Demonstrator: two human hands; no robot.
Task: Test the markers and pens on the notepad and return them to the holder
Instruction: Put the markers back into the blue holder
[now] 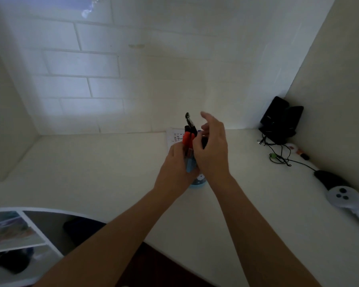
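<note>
holder mostly hidden behind hands, notepad partly covered

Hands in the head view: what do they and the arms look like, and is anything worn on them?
Both are bare. The left hand and right hand carry no gloves, and no rings show in the dim light. The forearms are uncovered down to the frame's bottom edge: no sleeves, watch or bracelet in view.
</note>
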